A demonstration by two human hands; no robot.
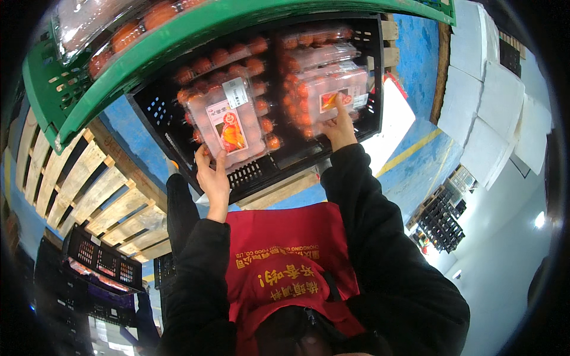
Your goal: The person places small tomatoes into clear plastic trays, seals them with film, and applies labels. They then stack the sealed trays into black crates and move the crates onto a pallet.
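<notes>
A black plastic crate (285, 167) in front of me holds two stacks of clear plastic boxes filled with small red-orange fruit, probably tomatoes. My left hand (213, 178) grips the near edge of the top box (202, 118) on the left stack, thumb on its lid. This box bears a picture label and a white sticker. My right hand (340, 127) holds the near side of the top box (314, 100) on the right stack, a finger over its label. Both boxes lie label side up. The fingers beneath them are partly hidden.
A green plastic crate (111, 66) with more fruit boxes overhangs the far side and upper left. Wooden pallets (102, 187) lie on the blue floor at left. Black crates (102, 262) are stacked at lower left. White blocks or boxes (498, 102) stand at right.
</notes>
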